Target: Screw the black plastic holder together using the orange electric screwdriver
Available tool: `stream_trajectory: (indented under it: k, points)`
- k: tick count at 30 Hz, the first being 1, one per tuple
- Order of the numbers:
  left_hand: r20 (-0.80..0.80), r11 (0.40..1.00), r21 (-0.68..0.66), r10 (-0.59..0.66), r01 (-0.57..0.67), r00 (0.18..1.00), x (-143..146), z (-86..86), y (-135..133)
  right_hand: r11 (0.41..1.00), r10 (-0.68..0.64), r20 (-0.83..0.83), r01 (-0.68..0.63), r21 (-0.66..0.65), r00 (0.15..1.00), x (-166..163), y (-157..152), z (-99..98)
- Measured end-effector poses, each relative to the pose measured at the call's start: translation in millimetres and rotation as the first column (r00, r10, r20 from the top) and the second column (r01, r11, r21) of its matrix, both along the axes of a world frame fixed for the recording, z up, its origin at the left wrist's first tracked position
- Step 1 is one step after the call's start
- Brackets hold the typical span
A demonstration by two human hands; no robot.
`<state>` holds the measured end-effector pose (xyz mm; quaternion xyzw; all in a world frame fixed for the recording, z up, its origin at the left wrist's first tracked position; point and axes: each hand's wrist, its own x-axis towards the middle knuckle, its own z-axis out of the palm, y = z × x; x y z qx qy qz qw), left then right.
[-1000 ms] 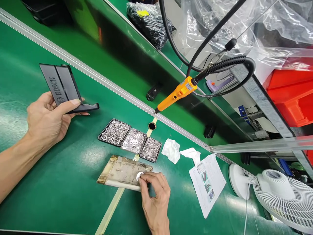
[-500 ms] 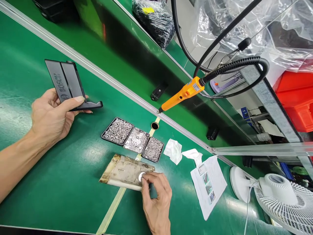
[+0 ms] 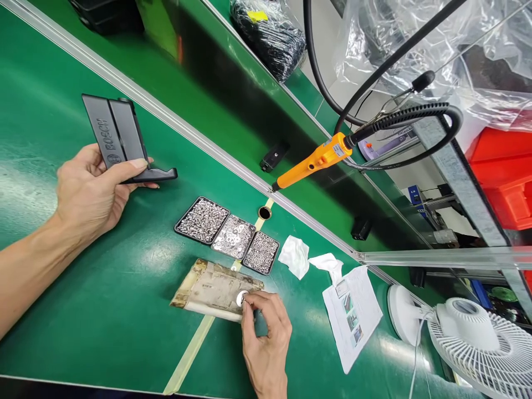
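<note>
One pale ring (image 3: 240, 298) is pinched in the right hand (image 3: 269, 337) over a stained pad (image 3: 211, 288); the left hand (image 3: 88, 191), well apart, clasps a black BOSCH part (image 3: 129, 133) above the green bench (image 3: 103, 316) — beyond the pad lie three trays (image 3: 193, 237) of metal pieces (image 3: 203, 219), crumpled tissues (image 3: 294, 257) and a printed sheet (image 3: 353, 318) — then an orange screwdriver (image 3: 310, 168) and, farther off, a red bin (image 3: 505, 177)

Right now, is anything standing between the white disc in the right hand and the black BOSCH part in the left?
Nothing upright is visible between the white disc in the right hand and the black BOSCH part in the left hand. Only the stained pad and the leftmost tray lie there, flat on the green bench.
</note>
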<state>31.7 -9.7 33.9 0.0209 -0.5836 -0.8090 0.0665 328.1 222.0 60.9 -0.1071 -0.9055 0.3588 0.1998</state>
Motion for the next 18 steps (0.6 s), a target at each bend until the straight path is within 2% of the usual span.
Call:
stream_trajectory:
  k: [5, 10, 18]
  points:
    - [-0.014, 1.0, -0.006, -0.01, 0.01, 1.0, 0.6, -0.8, -1.6, 1.0, -0.006, -0.003, 0.006, -0.007, 1.0, 1.7, -0.5, -2.0]
    - [0.007, 0.997, -0.072, -0.035, 0.035, 0.999, 3.3, 1.3, -2.5, 1.0, -0.001, -0.011, 0.001, 0.008, 1.0, 1.2, -2.4, -1.0]
    - [0.027, 0.997, -0.077, -0.024, 0.026, 0.999, 4.1, 7.6, -1.0, 0.999, -0.003, -0.007, 0.004, 0.033, 1.0, -0.5, -3.1, 0.9]
